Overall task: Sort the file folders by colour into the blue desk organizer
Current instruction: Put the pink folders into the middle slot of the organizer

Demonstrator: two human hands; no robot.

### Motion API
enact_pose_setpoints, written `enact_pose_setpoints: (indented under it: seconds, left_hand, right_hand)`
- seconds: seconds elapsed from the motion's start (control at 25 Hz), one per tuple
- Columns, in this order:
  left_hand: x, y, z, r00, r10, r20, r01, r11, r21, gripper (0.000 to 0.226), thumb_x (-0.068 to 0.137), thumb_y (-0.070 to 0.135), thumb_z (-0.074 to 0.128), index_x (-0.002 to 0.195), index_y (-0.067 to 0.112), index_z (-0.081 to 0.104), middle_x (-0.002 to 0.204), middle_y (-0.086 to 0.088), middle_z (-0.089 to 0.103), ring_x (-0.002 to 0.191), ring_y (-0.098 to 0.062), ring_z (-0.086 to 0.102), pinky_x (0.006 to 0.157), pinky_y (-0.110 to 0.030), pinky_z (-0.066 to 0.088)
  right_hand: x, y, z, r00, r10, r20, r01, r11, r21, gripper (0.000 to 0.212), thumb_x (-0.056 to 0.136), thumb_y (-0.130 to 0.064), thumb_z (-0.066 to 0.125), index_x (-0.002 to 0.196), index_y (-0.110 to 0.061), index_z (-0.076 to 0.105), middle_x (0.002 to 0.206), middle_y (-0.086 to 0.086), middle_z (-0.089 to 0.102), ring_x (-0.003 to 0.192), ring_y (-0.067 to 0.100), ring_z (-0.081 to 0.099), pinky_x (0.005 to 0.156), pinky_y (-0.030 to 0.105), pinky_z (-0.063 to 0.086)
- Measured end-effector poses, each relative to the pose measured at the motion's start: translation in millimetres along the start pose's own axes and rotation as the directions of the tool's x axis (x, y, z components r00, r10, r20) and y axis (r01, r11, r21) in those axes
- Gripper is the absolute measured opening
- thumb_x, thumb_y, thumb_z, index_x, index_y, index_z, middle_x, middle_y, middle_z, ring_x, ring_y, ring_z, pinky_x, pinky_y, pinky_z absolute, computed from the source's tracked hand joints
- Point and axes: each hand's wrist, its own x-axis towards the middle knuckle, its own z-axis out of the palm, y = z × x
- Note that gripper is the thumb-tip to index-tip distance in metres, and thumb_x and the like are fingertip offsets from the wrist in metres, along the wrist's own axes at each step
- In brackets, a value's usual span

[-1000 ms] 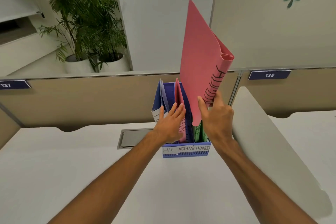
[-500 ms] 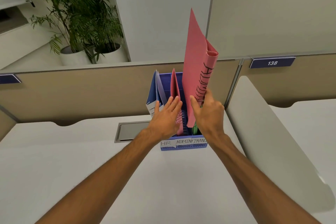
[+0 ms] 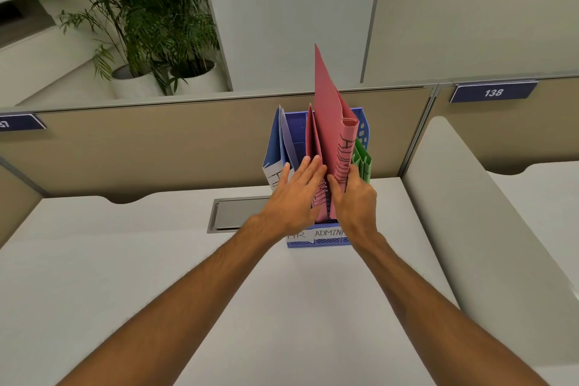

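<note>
Reading "HR", "ADMIN": organizer (image 3: 318, 241) labels (image 3: 329, 233).

Counted: one blue desk organizer (image 3: 363, 130) on one white desk (image 3: 125, 276). Folders in it: two pink (image 3: 329, 122), one blue (image 3: 272, 147), one green (image 3: 362, 160); others may be hidden. Two hands, left (image 3: 293, 197) at 9 o'clock of right (image 3: 355, 200). Two potted plants (image 3: 150, 19) at 11 o'clock. Two numbered signs (image 3: 493, 92).

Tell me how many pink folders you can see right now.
2. One pink folder stands in the blue organizer's middle slot beside the left hand; the taller one is held by the right hand. More may be hidden.
</note>
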Motion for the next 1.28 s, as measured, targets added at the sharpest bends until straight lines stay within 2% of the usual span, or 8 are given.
enact_pose_setpoints:
  seconds: [0.2, 0.36, 0.56, 0.72, 0.84, 1.04, 1.28]
  left_hand:
    - [4, -7, 6, 0.999, 0.025, -0.027, -0.026, 1.000, -0.010, 0.090, 0.089, 0.029, 0.063, 0.156, 0.019, 0.004, 0.164, 0.001, -0.009, 0.150, -0.017, -0.012, 0.118, -0.045, -0.011]
    - [5, -10, 12, 0.997, 0.036, -0.066, -0.036, 0.999, 0.001, 0.090, 0.088, 0.028, 0.065, 0.156, 0.019, 0.007, 0.164, 0.000, -0.006, 0.150, -0.016, -0.010, 0.117, -0.043, -0.012]
    - [8, -10, 15, 0.996, 0.011, -0.092, -0.013, 1.000, -0.019, 0.092, 0.087, 0.028, 0.066, 0.156, 0.020, 0.004, 0.164, 0.001, -0.003, 0.144, -0.007, -0.014, 0.112, -0.042, -0.018]
    - [8, -10, 14, 0.996, 0.009, -0.088, -0.011, 1.000, -0.027, 0.093, 0.087, 0.027, 0.066, 0.156, 0.020, 0.004, 0.164, 0.001, -0.005, 0.147, -0.011, -0.012, 0.113, -0.041, -0.018]
    - [8, -8, 14, 0.996, 0.012, -0.093, -0.015, 0.999, -0.032, 0.092, 0.087, 0.027, 0.065, 0.156, 0.019, 0.004, 0.164, 0.000, -0.005, 0.144, -0.008, -0.015, 0.113, -0.041, -0.018]
    - [7, -9, 15, 0.995, 0.002, -0.101, -0.006, 0.999, -0.044, 0.092, 0.088, 0.025, 0.066, 0.156, 0.019, 0.003, 0.164, 0.000, -0.004, 0.149, -0.014, -0.010, 0.112, -0.042, -0.018]
    - [8, -9, 17, 0.995, -0.009, -0.104, 0.004, 0.999, -0.045, 0.095, 0.087, 0.027, 0.066, 0.155, 0.020, 0.001, 0.164, 0.001, -0.004, 0.149, -0.014, -0.009, 0.111, -0.041, -0.020]
  right_hand:
    - [-4, 10, 15, 1.000, 0.030, -0.009, -0.030, 0.999, 0.023, 0.051, 0.093, -0.051, 0.048, 0.129, -0.015, 0.051, 0.116, 0.008, 0.069, 0.095, 0.025, 0.070, 0.078, 0.033, 0.059]
    - [-15, 18, 22, 0.999, 0.039, -0.016, -0.039, 0.999, 0.019, 0.055, 0.092, -0.059, 0.041, 0.125, -0.017, 0.050, 0.113, 0.009, 0.069, 0.094, 0.026, 0.069, 0.079, 0.038, 0.059]
    - [-27, 28, 25, 0.995, 0.098, -0.009, -0.098, 0.995, 0.000, 0.048, 0.094, -0.049, 0.051, 0.127, -0.014, 0.052, 0.113, 0.009, 0.069, 0.093, 0.025, 0.068, 0.083, 0.042, 0.058]
    - [-23, 26, 21, 0.996, 0.079, -0.048, -0.080, 0.997, -0.012, 0.055, 0.093, -0.054, 0.046, 0.128, -0.012, 0.053, 0.113, 0.011, 0.070, 0.092, 0.028, 0.070, 0.081, 0.043, 0.060]
    - [-19, 22, 18, 0.998, 0.053, -0.045, -0.056, 0.997, -0.053, 0.059, 0.092, -0.055, 0.045, 0.130, -0.011, 0.053, 0.116, 0.012, 0.069, 0.094, 0.030, 0.070, 0.083, 0.047, 0.060]
    - [-12, 23, 19, 0.992, 0.118, 0.054, -0.112, 0.987, -0.111, 0.052, 0.094, -0.047, 0.054, 0.132, -0.011, 0.051, 0.117, 0.011, 0.069, 0.098, 0.031, 0.069, 0.088, 0.048, 0.058]
    - [-6, 25, 27, 0.965, 0.182, 0.187, -0.150, 0.974, -0.173, 0.040, 0.096, -0.040, 0.056, 0.123, -0.011, 0.054, 0.111, 0.011, 0.069, 0.096, 0.030, 0.067, 0.087, 0.044, 0.057]
